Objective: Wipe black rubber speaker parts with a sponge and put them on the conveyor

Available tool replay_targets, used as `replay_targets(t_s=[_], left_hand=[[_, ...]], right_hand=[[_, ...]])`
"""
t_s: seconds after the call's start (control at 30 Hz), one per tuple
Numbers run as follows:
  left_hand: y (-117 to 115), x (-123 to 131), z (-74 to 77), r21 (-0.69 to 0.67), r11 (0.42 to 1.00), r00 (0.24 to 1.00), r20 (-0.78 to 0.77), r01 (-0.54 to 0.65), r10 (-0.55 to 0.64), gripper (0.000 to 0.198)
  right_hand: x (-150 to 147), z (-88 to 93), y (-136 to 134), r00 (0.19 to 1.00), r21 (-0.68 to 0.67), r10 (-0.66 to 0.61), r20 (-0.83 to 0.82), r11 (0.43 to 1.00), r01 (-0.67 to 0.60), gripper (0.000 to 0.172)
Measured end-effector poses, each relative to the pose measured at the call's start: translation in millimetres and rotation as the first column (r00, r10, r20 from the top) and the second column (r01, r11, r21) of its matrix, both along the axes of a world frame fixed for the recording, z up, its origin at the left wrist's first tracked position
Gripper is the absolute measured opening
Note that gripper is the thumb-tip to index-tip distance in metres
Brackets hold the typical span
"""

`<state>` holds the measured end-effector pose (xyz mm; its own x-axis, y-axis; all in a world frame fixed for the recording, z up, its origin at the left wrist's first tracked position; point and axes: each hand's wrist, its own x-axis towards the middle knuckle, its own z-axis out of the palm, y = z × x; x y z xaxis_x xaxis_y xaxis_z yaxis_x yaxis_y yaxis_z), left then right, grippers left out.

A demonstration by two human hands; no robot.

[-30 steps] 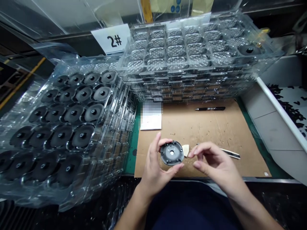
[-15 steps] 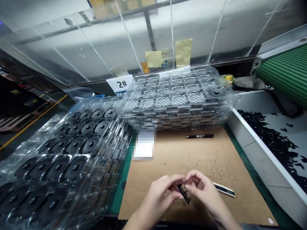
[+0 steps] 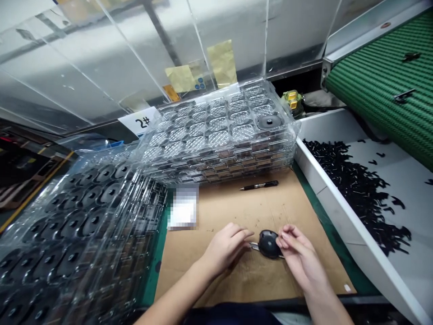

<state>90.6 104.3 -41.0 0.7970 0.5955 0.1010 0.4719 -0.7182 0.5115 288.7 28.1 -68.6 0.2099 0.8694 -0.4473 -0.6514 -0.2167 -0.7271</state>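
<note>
A black round disc point(image 3: 269, 243) with a domed top sits between my two hands, just above the brown cardboard sheet point(image 3: 253, 284). My right hand point(image 3: 297, 253) grips its right edge with the fingertips. A thin metal piece point(image 3: 254, 246) sticks out at the disc's left side, and a sliver of metal shows at its lower right. My left hand point(image 3: 225, 246) is at the disc's left, its fingertips on that metal piece. The disc hides the middle of the metal piece, so its full shape cannot be seen.
Stacked clear blister trays point(image 3: 219, 135) stand behind the cardboard, and more trays of black discs point(image 3: 84, 216) fill the left. A black pen point(image 3: 259, 185) lies on the cardboard. To the right, a white bin point(image 3: 355, 189) holds black pieces beneath a green belt point(image 3: 379, 76).
The disc, edge-on between my fingers half a second ago, now shows its domed black top. My hands have moved apart, and the view has swung upward and turned.
</note>
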Motion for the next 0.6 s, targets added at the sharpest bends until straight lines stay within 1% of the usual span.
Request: replay_targets(t_s=[0.13,0.2,0.23,0.33,0.43,0.5,0.53,0.6], left_hand=[[-6.2,18.1,-7.3,-0.001,0.998,0.998,-0.024,0.064,-0.064,0.042],[-10.3,27.9,-10.6,-0.006,0.994,0.994,-0.035,0.108,-0.108,0.05],[-11.8,32.0,-12.3,-0.009,0.992,0.991,-0.041,0.126,-0.126,0.05],[-14.0,40.6,-16.8,-0.014,0.989,0.988,-0.052,0.148,-0.149,0.037],[-10.7,44.6,-17.1,-0.014,0.992,0.992,-0.019,0.126,-0.126,0.032],[-2.6,46.6,-11.2,-0.005,0.996,0.995,0.033,0.09,-0.09,0.03],[3.8,47.8,-5.2,0.004,0.998,0.996,0.066,0.065,-0.065,0.027],[21.8,50.4,15.3,0.037,0.999,0.99,0.142,0.002,-0.007,0.021]], right_hand=[[16.8,-6.5,-0.8,0.986,0.011,-0.065,0.151,0.998,0.064,0.025],[27.6,-9.4,-4.3,0.958,0.007,-0.082,0.276,0.997,0.083,0.022],[33.6,-11.5,-5.8,0.933,0.0,-0.084,0.35,0.996,0.089,0.021],[50.9,-20.6,-6.9,0.812,-0.026,-0.047,0.582,0.997,0.077,0.02],[60.7,-31.2,-3.8,0.665,-0.024,0.011,0.747,1.0,0.011,0.016],[61.2,-36.8,-2.3,0.579,-0.003,0.017,0.815,1.0,-0.025,0.015],[60.2,-38.9,-2.3,0.54,0.01,0.009,0.842,0.999,-0.033,0.016],[57.5,-42.2,-3.1,0.469,0.036,-0.019,0.883,0.999,-0.027,0.017]])
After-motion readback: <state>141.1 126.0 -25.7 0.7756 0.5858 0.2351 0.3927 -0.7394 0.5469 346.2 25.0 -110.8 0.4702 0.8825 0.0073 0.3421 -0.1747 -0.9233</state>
